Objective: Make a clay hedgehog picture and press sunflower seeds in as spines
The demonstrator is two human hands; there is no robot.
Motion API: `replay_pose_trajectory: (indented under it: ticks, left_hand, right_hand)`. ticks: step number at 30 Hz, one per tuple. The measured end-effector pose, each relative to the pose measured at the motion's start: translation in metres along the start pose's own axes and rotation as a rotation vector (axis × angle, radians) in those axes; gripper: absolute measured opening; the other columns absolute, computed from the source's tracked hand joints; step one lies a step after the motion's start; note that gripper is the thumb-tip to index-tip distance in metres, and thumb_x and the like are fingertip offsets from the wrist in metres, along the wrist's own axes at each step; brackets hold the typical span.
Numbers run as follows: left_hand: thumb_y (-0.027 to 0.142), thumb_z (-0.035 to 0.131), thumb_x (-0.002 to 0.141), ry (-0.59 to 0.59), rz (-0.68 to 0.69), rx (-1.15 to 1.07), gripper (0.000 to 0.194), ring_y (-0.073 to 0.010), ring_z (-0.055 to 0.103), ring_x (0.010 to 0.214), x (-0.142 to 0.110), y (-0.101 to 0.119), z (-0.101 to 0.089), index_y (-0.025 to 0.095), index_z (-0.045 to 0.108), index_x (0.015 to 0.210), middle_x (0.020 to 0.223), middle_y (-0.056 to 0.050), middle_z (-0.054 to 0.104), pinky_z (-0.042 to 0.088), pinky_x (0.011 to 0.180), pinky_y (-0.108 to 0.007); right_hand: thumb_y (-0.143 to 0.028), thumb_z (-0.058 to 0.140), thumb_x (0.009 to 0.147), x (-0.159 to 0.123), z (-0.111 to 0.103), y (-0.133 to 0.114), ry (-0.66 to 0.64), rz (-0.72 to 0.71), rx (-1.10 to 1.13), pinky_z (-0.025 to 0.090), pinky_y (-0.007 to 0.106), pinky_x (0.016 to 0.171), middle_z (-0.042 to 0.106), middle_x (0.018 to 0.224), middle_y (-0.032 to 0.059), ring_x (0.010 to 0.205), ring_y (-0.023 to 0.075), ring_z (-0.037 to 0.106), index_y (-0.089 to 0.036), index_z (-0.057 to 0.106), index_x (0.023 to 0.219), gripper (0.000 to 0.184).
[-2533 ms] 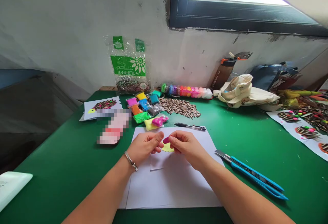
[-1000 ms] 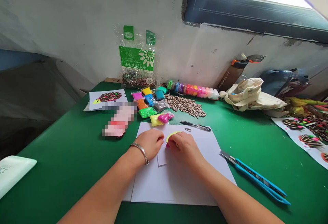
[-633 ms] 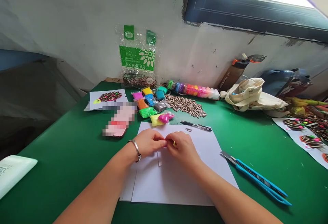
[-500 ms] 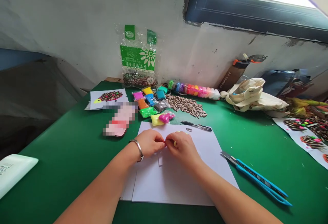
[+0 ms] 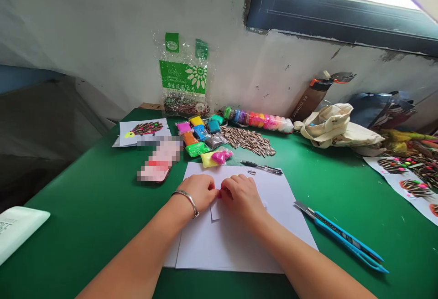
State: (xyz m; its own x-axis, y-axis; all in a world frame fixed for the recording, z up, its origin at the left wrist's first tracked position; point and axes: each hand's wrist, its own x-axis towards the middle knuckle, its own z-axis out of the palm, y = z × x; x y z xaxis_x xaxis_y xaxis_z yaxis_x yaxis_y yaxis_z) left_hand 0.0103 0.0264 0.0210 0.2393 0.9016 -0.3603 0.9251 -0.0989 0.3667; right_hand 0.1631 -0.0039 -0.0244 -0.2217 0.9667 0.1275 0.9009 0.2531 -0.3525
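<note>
My left hand [image 5: 200, 192], with a silver bangle at the wrist, is closed in a pinch above the white paper [image 5: 232, 249]. Fingertip to fingertip with it, my right hand [image 5: 242, 198] is also closed, its fingers curled down. A tiny bit of pink clay [image 5: 220, 193] shows between them, mostly hidden by the fingers. Under the hands lies a smaller piece of white paper [image 5: 215, 212], partly covered. Just beyond are a yellow clay packet [image 5: 207, 160] and a magenta clay packet [image 5: 221, 156]. A black pen [image 5: 262, 167] and a single sunflower seed [image 5: 251, 172] lie at the sheet's top.
A blue utility knife [image 5: 345, 237] with its blade out lies right of the paper. Behind are piled sunflower seeds [image 5: 248, 140], a seed bag [image 5: 185, 80], a cloth bag [image 5: 328, 128] and a bottle [image 5: 313, 96]. Left are a seed picture [image 5: 143, 131] and a blurred pink object [image 5: 159, 160].
Both hands stay together over the paper. My left wrist has turned slightly and the right fingers have curled further downward around the pink bit.
</note>
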Motion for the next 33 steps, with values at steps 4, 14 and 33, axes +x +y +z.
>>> replay_pose_trajectory:
  ticks: [4,14,33]
  left_hand:
    - [0.034,0.055,0.076,0.003,0.002,0.038,0.014,-0.023,0.063,0.074,0.0,0.001,0.001,0.025,0.064,0.07,0.077,-0.002,0.071,0.032,0.054,-0.029]
    - [0.04,0.053,0.078,0.011,0.014,0.062,0.019,-0.0235,0.062,0.072,-0.004,0.001,0.003,0.025,0.06,0.069,0.076,-0.002,0.07,0.029,0.052,-0.029]
    - [0.04,0.05,0.079,0.064,-0.001,0.069,0.021,-0.0238,0.062,0.073,0.0,0.008,0.005,0.026,0.059,0.068,0.076,-0.001,0.07,0.031,0.054,-0.029]
  right_hand:
    - [-0.017,0.061,0.082,0.001,-0.001,-0.002,0.01,-0.009,-0.021,0.024,0.03,0.068,0.064,0.074,0.0002,0.076,0.0155,0.049,-0.02,0.063,0.072,0.011]
    - [-0.009,0.055,0.084,-0.01,-0.033,0.014,0.039,-0.092,0.098,0.028,0.029,0.068,0.065,0.077,0.0027,0.075,0.0161,0.05,-0.022,0.071,0.084,0.021]
    - [-0.015,0.055,0.085,-0.031,-0.01,0.012,0.143,-0.294,-0.101,0.027,0.032,0.066,0.06,0.085,0.0059,0.077,0.0187,0.045,-0.023,0.066,0.11,0.029]
